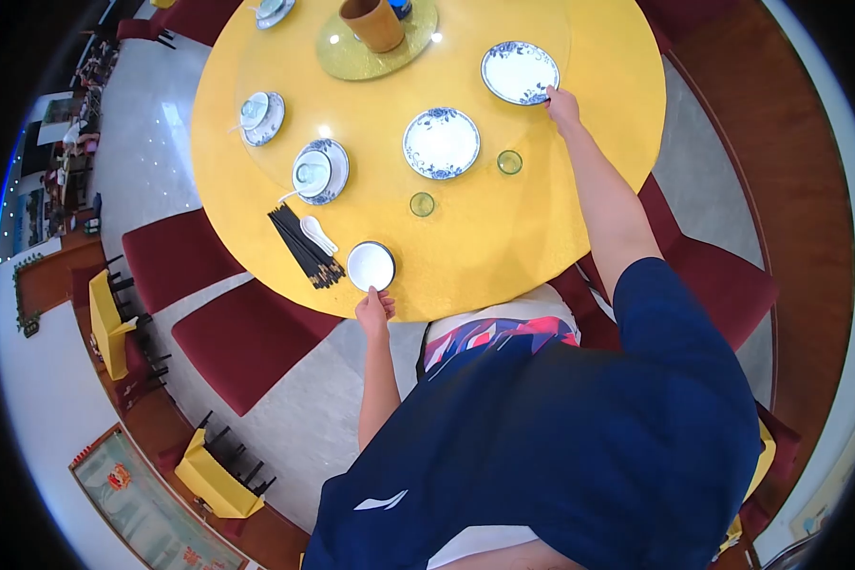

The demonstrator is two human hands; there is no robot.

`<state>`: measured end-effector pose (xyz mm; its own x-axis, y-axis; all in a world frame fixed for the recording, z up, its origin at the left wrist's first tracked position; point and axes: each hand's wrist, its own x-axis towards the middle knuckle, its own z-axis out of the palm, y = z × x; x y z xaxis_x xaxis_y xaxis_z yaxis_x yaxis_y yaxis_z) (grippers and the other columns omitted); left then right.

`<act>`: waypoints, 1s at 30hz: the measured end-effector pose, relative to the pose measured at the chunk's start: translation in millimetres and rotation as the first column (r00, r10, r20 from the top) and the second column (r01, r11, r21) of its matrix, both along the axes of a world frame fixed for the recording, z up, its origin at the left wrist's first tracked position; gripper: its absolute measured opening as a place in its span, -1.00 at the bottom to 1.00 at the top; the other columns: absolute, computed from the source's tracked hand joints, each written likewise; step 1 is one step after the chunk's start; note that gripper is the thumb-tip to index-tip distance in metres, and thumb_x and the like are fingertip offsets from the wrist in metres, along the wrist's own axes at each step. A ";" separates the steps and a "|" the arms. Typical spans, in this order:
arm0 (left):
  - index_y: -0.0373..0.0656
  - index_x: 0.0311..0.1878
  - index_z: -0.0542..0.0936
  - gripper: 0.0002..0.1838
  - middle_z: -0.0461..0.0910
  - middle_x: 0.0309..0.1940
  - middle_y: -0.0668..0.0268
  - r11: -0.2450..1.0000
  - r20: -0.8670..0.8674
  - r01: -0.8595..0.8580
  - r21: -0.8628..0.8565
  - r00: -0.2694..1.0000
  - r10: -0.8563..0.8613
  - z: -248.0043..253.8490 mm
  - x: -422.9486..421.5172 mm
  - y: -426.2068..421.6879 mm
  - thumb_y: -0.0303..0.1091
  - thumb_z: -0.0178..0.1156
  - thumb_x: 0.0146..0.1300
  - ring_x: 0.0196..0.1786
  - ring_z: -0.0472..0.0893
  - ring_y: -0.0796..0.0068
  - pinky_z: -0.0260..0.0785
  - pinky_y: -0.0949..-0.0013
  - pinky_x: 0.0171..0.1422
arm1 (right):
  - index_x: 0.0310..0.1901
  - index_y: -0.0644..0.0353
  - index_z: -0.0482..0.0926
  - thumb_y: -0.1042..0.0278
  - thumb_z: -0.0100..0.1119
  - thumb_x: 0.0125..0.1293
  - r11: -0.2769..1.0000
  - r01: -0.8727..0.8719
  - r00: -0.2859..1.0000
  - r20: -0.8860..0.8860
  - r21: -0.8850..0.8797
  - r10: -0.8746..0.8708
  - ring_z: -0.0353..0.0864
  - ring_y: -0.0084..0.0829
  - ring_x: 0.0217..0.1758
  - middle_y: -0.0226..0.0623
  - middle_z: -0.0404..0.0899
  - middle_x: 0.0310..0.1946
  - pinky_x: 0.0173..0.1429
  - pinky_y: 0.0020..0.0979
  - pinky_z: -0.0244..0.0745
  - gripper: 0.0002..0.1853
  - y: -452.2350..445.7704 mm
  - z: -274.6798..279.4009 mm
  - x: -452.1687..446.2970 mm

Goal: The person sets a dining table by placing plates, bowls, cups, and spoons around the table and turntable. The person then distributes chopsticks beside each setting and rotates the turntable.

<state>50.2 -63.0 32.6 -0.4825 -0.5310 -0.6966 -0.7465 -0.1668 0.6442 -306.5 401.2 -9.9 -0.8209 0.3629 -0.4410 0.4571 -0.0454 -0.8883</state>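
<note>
My left hand (376, 309) pinches the rim of a white bowl (370, 265) at the near edge of the yellow round table (484, 252). Beside the bowl lie white soup spoons (319, 235) and a bundle of black chopsticks (302, 249). Stretched out to the far right, my right hand (562, 107) grips the edge of a blue-patterned white plate (520, 72); whether the plate rests on the table I cannot tell. A similar plate (442, 143) lies in the middle, with one green glass (422, 204) in front of it and another glass (509, 162) to its right.
Along the left side stand place settings, each a plate with a bowl and glass, such as this plate (331, 196) and this one (270, 128). A brown container (372, 24) sits on the glass turntable (337, 52). Dark red chairs (247, 337) surround the table.
</note>
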 end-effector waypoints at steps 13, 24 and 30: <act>-0.34 -0.49 0.58 -0.60 0.49 -0.71 0.31 0.997 0.051 0.044 -0.057 0.998 -0.041 1.4 -8.8 -5.9 -0.15 0.18 0.30 -0.77 0.37 0.61 0.26 0.50 -0.69 | -0.42 0.24 0.56 0.07 0.07 0.32 0.959 -0.099 0.992 0.097 0.264 0.075 0.37 -0.50 -0.67 -0.37 0.45 -0.66 -0.57 -0.40 0.23 -0.64 11.7 -31.7 8.3; -0.34 -0.51 0.56 -0.60 0.49 -0.71 0.29 0.997 0.075 0.046 -0.068 0.996 -0.040 5.5 -12.2 -2.4 -0.17 0.17 0.30 -0.76 0.39 0.59 0.22 0.50 -0.71 | -0.43 0.25 0.64 -0.14 0.06 0.26 0.887 -0.216 0.965 0.229 0.408 0.129 0.59 -0.35 -0.41 -0.23 0.60 -0.56 -0.21 -0.32 0.44 -0.49 10.9 5.3 29.2; -0.33 -0.51 0.56 -0.60 0.48 -0.72 0.29 0.996 0.076 0.024 -0.086 0.997 -0.017 4.7 -12.2 0.2 -0.17 0.15 0.30 -0.77 0.37 0.59 0.21 0.49 -0.70 | -0.38 0.23 0.64 -0.22 0.06 0.22 0.714 -0.233 0.970 0.104 0.660 0.221 0.64 -0.12 -0.29 -0.06 0.65 -0.42 -0.18 -0.21 0.49 -0.45 -20.2 59.6 70.1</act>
<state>38.0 -62.7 37.3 -0.4422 -0.5817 -0.6827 -0.7957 -0.0968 0.5979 -236.5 381.0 49.7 -0.9122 0.3711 -0.1737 0.3905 0.6589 -0.6430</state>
